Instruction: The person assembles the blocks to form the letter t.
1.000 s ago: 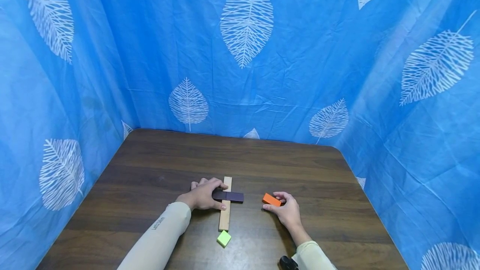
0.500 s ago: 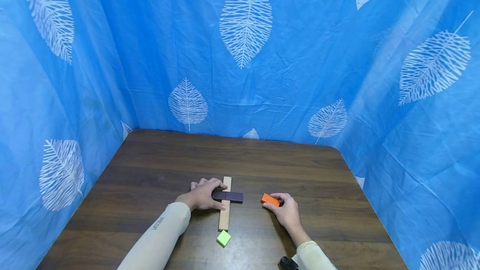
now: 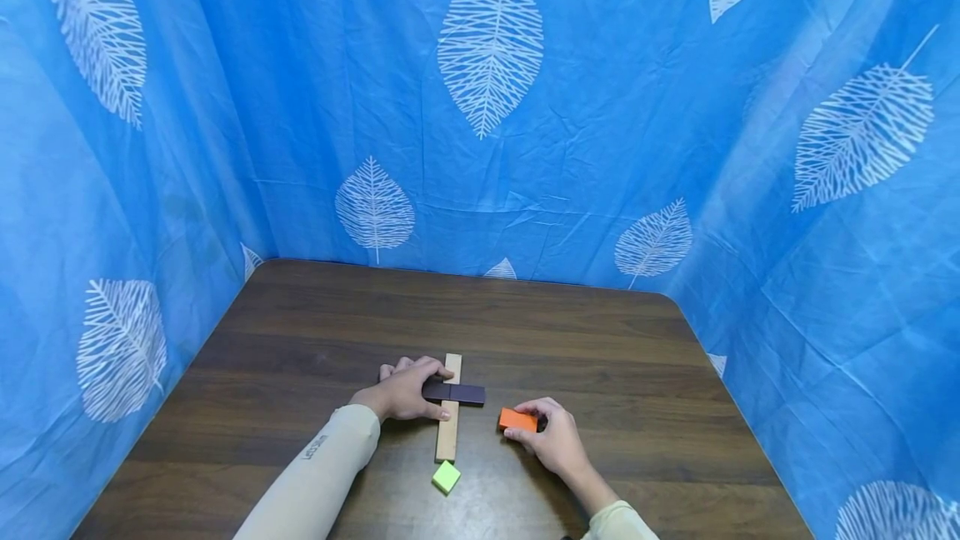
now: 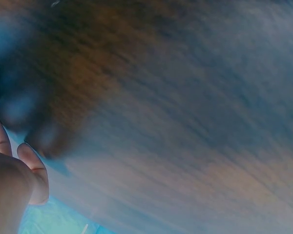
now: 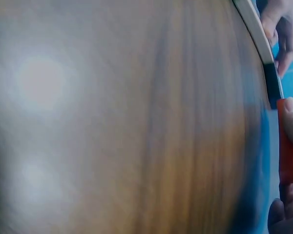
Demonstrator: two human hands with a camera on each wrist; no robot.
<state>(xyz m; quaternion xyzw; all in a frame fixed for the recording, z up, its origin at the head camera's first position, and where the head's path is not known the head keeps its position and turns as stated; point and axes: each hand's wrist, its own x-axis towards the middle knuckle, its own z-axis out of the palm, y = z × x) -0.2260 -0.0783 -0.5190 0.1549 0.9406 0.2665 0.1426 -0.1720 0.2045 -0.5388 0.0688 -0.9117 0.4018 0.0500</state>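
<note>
In the head view, a narrow pale wooden strip (image 3: pixel 447 436) lies lengthwise on the table. A dark purple bar (image 3: pixel 468 395) crosses over it, with a seam showing above the strip. My left hand (image 3: pixel 405 391) reaches in from the left, thumb and index fingertips resting at the strip on either side of the bar; its palm hides the bar's left end. My right hand (image 3: pixel 558 440) pinches an orange block (image 3: pixel 517 420) between thumb and fingers, just right of the bar and a little nearer me. The right wrist view shows the orange block (image 5: pixel 287 146) in the right fingers.
A small lime-green block (image 3: pixel 446 477) lies at the near end of the wooden strip. The dark wood-grain table (image 3: pixel 600 340) extends around both hands, and a blue leaf-patterned curtain (image 3: pixel 570 148) hangs behind its far edge and sides.
My right hand has carried the orange block left and slightly toward me, closer to the purple bar, and turned it so its long side runs more crosswise. My left hand stays in place.
</note>
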